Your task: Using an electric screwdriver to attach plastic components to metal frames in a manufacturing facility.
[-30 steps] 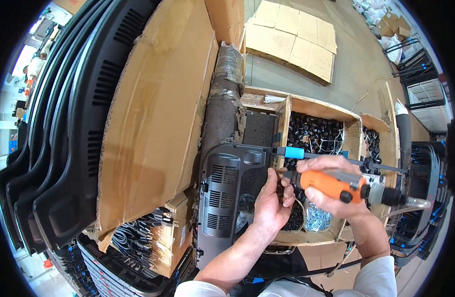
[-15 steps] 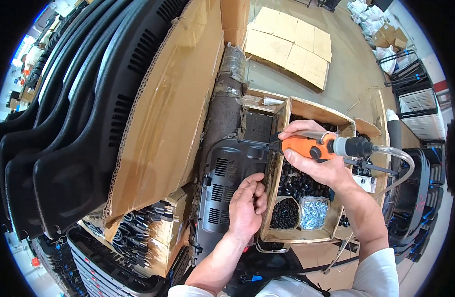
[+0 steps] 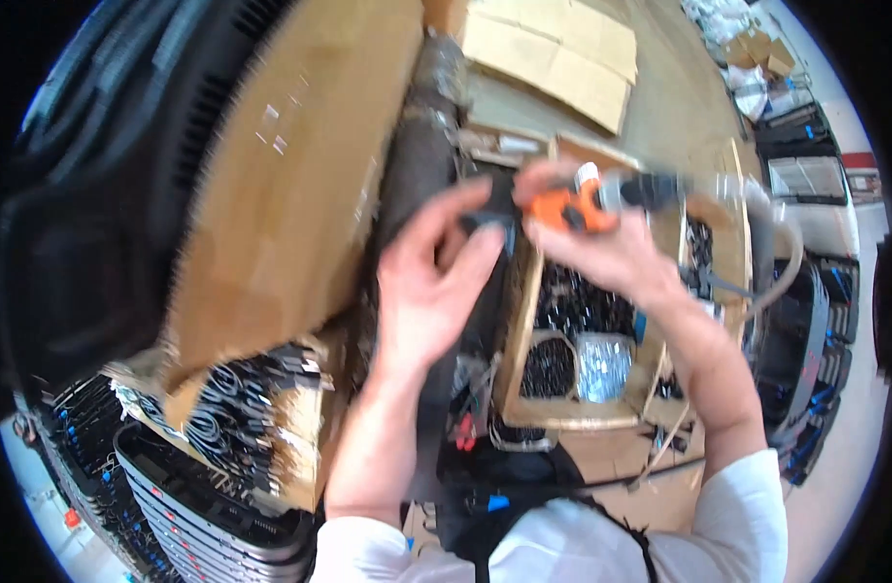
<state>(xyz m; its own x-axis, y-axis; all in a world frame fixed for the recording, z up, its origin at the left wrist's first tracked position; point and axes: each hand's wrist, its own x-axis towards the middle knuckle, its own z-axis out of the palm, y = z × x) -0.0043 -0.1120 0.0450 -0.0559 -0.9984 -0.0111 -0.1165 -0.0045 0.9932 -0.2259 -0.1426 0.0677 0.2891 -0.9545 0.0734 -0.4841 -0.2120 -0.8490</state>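
Note:
My right hand [image 3: 616, 248] is wrapped round an orange air screwdriver [image 3: 562, 211], with a clear hose trailing off to the right. Its tip points left, toward my left hand [image 3: 421, 277]. Between the thumb and fingers of that hand is a dark piece [image 3: 481, 222], too blurred to name. Both hands are smeared by motion, above the left edge of a wooden parts box [image 3: 512, 384]. Inside the box lie black plastic parts [image 3: 584, 299], small black screws [image 3: 547, 369] and silvery screws [image 3: 604, 369].
A tall cardboard sheet [image 3: 281, 185] stands at left before stacked black plastic shells [image 3: 77, 233]. Coiled cables [image 3: 237, 398] lie below it. A worn, taped roll [image 3: 412, 175] borders the bench. Flattened cardboard [image 3: 553, 49] lies on the floor ahead. Red-handled tool [image 3: 465, 429] near me.
My left hand has moved up and forward, from the vented black panel to beside the screwdriver tip. The panel no longer shows where it lay. The whole view has shifted.

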